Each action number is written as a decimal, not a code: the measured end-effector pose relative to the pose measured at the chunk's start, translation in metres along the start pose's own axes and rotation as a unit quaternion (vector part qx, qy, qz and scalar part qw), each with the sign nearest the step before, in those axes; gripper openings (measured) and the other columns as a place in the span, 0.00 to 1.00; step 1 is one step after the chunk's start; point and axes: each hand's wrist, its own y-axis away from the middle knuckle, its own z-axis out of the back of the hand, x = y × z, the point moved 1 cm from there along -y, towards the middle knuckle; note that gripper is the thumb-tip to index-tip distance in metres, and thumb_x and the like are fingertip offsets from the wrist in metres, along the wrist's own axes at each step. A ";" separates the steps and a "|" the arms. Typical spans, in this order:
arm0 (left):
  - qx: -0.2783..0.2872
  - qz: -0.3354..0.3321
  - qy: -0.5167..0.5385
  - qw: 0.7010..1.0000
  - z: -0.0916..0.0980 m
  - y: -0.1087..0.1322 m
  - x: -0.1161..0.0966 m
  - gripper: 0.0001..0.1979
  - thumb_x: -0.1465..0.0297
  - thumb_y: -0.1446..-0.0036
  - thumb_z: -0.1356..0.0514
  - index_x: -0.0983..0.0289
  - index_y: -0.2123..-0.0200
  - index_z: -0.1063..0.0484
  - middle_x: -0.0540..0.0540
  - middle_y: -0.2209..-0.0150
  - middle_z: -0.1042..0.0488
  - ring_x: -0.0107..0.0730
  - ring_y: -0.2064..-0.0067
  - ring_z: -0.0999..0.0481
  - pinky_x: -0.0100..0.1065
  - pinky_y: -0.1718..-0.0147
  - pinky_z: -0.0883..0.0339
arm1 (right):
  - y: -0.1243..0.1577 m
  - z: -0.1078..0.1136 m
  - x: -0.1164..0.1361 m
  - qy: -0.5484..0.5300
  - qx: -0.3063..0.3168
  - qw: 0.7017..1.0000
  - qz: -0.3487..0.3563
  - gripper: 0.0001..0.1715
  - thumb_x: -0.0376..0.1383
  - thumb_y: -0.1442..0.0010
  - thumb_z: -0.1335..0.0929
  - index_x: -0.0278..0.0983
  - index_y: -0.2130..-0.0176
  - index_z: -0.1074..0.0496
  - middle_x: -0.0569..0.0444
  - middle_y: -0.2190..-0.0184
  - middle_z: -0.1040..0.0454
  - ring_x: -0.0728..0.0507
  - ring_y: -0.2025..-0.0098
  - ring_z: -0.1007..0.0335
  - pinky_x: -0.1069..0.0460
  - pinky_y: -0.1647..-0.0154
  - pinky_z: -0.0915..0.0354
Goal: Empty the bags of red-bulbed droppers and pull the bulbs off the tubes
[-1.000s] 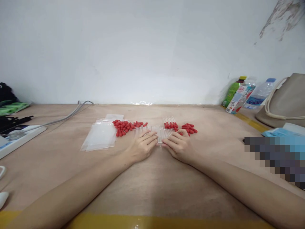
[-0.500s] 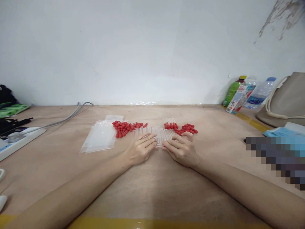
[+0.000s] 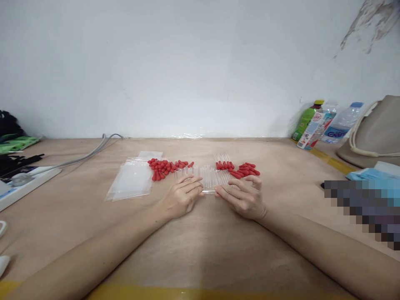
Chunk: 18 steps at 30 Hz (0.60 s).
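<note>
Many clear thin tubes [image 3: 212, 176] lie side by side in the middle of the table. A clear tube [image 3: 208, 192] lies crosswise at their near ends, held at its left end by my left hand [image 3: 184, 196] and at its right end by my right hand [image 3: 243, 197]. Both hands have their fingers closed. Behind my left hand is a pile of red rubber bulbs [image 3: 160, 167]. More red bulbs [image 3: 246, 170] lie behind my right hand, beside a few clear droppers with red bulbs [image 3: 223, 165]. Clear plastic bags [image 3: 129, 179] lie flat at the left.
A white power strip [image 3: 34, 179] and grey cable [image 3: 90, 153] are at the left. Bottles [image 3: 306, 121] stand at the back right near a beige bag [image 3: 371, 129]. A blue packet [image 3: 362, 174] and a blurred-out object [image 3: 362, 208] lie at the right. A wall [image 3: 200, 71] rises behind.
My hands have moved slightly apart, the left one to the left and the right one to the right. More of the crosswise tube shows between them.
</note>
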 end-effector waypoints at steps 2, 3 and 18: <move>-0.008 0.035 0.006 0.999 0.004 0.004 0.008 0.07 0.76 0.43 0.47 0.64 0.65 0.30 0.54 0.64 0.23 0.35 0.54 0.27 0.40 0.53 0.34 | 0.000 0.002 -0.009 0.019 -0.004 0.999 -0.027 0.07 0.35 0.44 0.32 0.46 0.63 0.28 0.65 0.70 0.23 0.50 0.68 0.30 0.48 0.61 0.51; -0.016 0.067 0.006 0.998 0.007 0.007 0.014 0.07 0.75 0.43 0.47 0.63 0.64 0.29 0.54 0.63 0.24 0.35 0.55 0.26 0.40 0.55 0.33 | 0.001 0.003 -0.016 0.027 0.001 0.998 -0.059 0.05 0.36 0.44 0.32 0.46 0.65 0.28 0.64 0.71 0.23 0.50 0.69 0.31 0.48 0.62 0.51; -0.008 0.239 -0.110 0.965 0.005 0.025 0.048 0.13 0.73 0.42 0.51 0.65 0.59 0.30 0.53 0.72 0.37 0.27 0.72 0.35 0.28 0.75 0.36 | 0.042 -0.015 -0.134 -0.089 -0.016 0.819 -0.567 0.20 0.38 0.47 0.37 0.32 0.56 0.30 0.49 0.68 0.30 0.47 0.72 0.36 0.51 0.70 0.36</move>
